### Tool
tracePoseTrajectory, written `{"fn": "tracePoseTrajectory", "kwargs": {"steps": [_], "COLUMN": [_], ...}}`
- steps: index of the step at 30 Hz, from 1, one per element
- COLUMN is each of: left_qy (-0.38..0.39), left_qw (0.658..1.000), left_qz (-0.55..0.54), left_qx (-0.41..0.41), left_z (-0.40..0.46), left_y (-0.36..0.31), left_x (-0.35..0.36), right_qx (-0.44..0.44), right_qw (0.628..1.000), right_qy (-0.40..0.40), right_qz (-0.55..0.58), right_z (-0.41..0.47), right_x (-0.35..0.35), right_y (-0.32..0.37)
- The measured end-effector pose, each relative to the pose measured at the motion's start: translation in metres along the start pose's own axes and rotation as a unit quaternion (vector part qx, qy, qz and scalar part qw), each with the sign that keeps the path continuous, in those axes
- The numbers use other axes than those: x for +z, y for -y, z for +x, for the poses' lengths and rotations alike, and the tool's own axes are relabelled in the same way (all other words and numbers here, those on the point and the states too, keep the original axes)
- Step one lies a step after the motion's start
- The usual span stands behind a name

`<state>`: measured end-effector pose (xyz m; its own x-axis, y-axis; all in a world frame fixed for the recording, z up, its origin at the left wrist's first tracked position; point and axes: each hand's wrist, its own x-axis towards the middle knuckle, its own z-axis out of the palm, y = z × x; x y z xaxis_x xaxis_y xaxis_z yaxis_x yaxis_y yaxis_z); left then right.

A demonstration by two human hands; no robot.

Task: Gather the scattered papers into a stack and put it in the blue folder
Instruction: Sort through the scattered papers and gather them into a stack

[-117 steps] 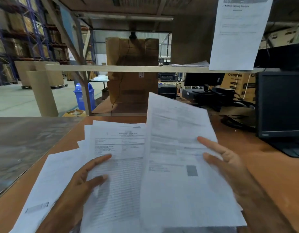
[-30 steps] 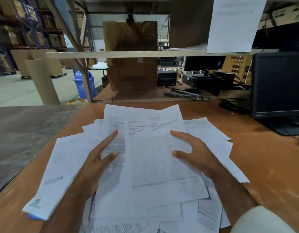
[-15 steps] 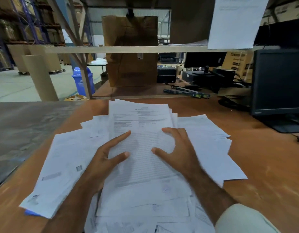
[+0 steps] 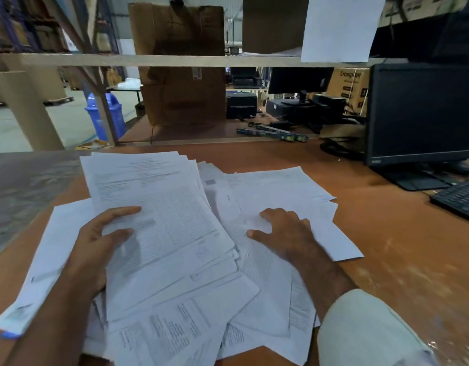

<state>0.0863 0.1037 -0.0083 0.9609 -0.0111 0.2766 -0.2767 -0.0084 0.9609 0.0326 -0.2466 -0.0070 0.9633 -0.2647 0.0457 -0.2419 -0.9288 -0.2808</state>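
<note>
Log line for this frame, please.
gathering | left hand on partial stack | right hand flat on loose sheets | folder unfilled

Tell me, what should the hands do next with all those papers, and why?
Probably the right hand should slide the loose sheets on the right leftward onto the pile under the left hand. The left hand already pins a roughly gathered bundle, while the right-side sheets lie fanned out on the wooden desk, so nothing is stacked neatly yet.

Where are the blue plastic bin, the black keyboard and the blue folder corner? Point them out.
blue plastic bin (image 4: 106,116): head view, front wall.
black keyboard (image 4: 459,200): head view, key rows.
blue folder corner (image 4: 9,334): head view, exposed corner under papers.
</note>
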Motion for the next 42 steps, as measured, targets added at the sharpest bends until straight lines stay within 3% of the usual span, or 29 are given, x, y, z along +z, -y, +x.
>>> {"fn": "tracePoseTrajectory", "kwargs": {"steps": [6,11,16,22,33,39,42], "left_qy": [0.001,-0.006,-0.011,-0.009,-0.016,-0.031,-0.032], "left_qw": [1.000,0.999,0.999,1.000,0.999,0.999,0.999], "left_qz": [-0.021,-0.009,0.003,0.008,0.012,0.002,-0.010], "left_qx": [-0.012,-0.033,-0.034,-0.025,-0.026,-0.025,-0.028], "left_z": [0.000,0.004,0.006,0.008,0.007,0.008,0.007], "left_y": [0.000,0.004,0.009,0.006,0.008,0.009,0.006], "left_x": [-0.002,-0.006,-0.010,-0.009,-0.015,-0.023,-0.022], "right_qx": [0.007,-0.017,0.011,-0.036,-0.028,-0.034,-0.017], "right_qw": [0.997,0.999,0.999,0.999,0.997,0.996,0.991], "right_qy": [-0.026,0.025,-0.028,0.037,0.012,0.042,-0.004], "right_qz": [0.075,0.026,0.014,0.017,0.068,0.075,0.130], "right_z": [-0.004,-0.010,-0.004,0.000,0.004,0.006,0.007], "right_x": [-0.004,-0.006,-0.006,-0.008,-0.010,-0.022,-0.038], "right_y": [-0.006,-0.005,0.002,0.003,0.007,0.003,-0.003]}}
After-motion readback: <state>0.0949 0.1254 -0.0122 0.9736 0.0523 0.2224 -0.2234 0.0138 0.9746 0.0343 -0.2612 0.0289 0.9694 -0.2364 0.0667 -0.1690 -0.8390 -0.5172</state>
